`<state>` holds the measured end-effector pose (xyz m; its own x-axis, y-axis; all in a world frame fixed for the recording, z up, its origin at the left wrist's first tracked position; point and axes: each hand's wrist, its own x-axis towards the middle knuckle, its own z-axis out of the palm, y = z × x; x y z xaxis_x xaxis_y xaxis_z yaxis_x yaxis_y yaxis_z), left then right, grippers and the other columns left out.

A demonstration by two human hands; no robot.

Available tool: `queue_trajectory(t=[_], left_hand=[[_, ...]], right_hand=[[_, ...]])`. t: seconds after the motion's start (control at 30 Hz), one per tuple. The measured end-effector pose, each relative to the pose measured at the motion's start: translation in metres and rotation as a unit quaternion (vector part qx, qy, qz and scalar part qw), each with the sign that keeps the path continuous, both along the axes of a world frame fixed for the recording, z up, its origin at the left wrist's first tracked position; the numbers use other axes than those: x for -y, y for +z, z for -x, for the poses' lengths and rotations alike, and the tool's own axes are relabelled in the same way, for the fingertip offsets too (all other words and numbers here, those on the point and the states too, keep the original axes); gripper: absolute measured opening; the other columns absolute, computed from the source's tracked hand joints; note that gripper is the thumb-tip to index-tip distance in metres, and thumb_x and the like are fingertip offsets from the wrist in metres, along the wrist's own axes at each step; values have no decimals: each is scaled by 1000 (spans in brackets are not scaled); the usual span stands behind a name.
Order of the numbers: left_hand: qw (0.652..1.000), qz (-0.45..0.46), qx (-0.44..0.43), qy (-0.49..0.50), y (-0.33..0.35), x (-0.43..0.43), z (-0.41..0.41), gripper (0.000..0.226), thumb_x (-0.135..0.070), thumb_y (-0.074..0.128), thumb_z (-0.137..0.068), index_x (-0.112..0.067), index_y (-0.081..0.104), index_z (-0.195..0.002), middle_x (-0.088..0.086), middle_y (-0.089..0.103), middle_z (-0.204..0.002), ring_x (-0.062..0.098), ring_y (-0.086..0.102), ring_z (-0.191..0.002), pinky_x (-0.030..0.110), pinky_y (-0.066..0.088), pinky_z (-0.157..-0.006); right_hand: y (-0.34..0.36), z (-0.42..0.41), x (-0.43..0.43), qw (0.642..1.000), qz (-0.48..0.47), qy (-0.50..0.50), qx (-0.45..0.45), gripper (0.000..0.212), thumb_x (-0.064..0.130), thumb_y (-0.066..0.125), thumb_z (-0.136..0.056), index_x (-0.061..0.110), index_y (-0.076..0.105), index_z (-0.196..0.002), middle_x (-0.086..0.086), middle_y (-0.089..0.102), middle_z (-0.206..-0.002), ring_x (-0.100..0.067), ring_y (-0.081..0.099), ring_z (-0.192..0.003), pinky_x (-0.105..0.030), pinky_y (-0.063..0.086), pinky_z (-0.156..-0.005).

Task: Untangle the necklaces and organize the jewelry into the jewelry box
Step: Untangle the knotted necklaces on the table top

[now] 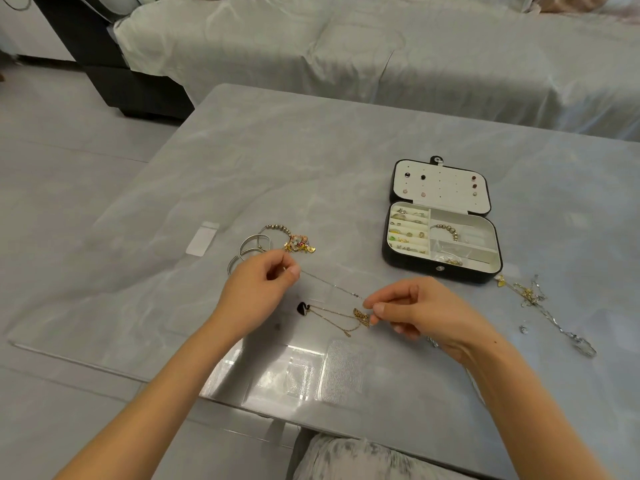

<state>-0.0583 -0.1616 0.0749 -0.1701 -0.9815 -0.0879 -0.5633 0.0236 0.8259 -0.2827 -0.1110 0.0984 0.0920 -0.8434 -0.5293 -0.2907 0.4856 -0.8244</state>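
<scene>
My left hand [258, 289] pinches one end of a thin silver chain [332, 287] above the grey table [311, 161]. My right hand [412, 308] pinches the chain's other end together with a tangled gold necklace [341, 320] that carries a black heart pendant [303, 308]. The black jewelry box [441, 268] lies open at the right, with rings, earrings and a beaded bracelet in its white compartments. Studs sit in its lid [440, 183].
Silver bangles [249, 249] and a beaded charm bracelet [298, 242] lie behind my left hand. A tangle of gold and silver chains [540, 306] lies at the right near the box. Small clear plastic bags [341, 370] lie near the front edge, a white one [202, 237] at the left.
</scene>
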Motion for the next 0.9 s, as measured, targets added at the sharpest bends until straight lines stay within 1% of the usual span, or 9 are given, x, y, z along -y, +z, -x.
queue_trajectory(t=[0.17,0.23,0.27,0.33,0.4,0.47,0.6,0.77,0.9], left_hand=[[985,60,161,-13,-5,-6,-2,17,-21,53,-91,-28,55,-76,-7,59,-73,16,56,-72,26,37,-59],[968,113,225,-15,-11,-8,-2,12,-23,51,-89,-22,63,-91,-4,63,-88,20,58,-86,27,38,-72],[962,150,227,-26,-13,-9,0,20,-23,50,-85,-20,64,-99,-2,64,-96,21,58,-94,28,37,-80],[981,145,113,-58,-12,-13,9,26,-18,51,-87,-21,63,-110,-6,63,-110,12,55,-106,19,35,-90],[993,24,-47,-107,-5,-20,21,30,-8,52,-92,-29,57,-114,-11,64,-111,-2,54,-105,7,35,-88],[980,-57,-127,-144,-4,-22,31,33,-7,51,-92,-32,53,-112,-9,67,-100,-1,59,-98,9,40,-86],[969,-91,-175,-148,-9,-19,38,27,-19,51,-79,-28,60,-103,4,65,-78,20,62,-82,28,46,-82],[965,-137,-180,-132,-15,-16,36,15,-21,53,-75,-14,58,-88,-2,50,-65,11,47,-61,24,40,-61],[974,-123,-129,-139,-13,-13,32,6,-13,59,-88,-13,58,-82,4,52,-71,15,48,-65,30,42,-62]], right_hand=[[-6,-5,1,1000,7,14,19,14,2,61,-86,11,71,-88,-4,71,-72,-7,47,-53,-16,35,-45],[-7,-9,2,999,11,15,32,14,3,60,-87,10,71,-90,-3,69,-69,-5,46,-49,-14,33,-44],[-8,-11,2,999,16,18,36,14,2,59,-87,10,71,-90,-4,69,-69,-4,45,-48,-13,33,-43],[-8,-17,4,998,31,22,43,15,0,58,-87,8,70,-88,-4,68,-67,-2,45,-46,-10,34,-43],[-8,-21,6,997,44,26,52,14,-1,57,-87,5,70,-89,-4,68,-67,-3,45,-47,-10,34,-44],[-8,-22,7,996,52,27,67,14,0,57,-88,5,69,-91,-5,68,-67,-6,44,-49,-11,35,-46],[-8,-23,10,994,59,14,94,14,-4,56,-87,6,64,-91,-8,68,-67,-10,42,-51,-12,36,-46],[-11,-22,9,994,62,16,85,22,-10,54,-85,9,60,-93,-9,69,-71,-6,50,-50,-13,38,-46],[-16,-21,9,996,85,-5,40,21,-7,60,-82,10,59,-94,-9,72,-73,-10,59,-58,-16,43,-53]])
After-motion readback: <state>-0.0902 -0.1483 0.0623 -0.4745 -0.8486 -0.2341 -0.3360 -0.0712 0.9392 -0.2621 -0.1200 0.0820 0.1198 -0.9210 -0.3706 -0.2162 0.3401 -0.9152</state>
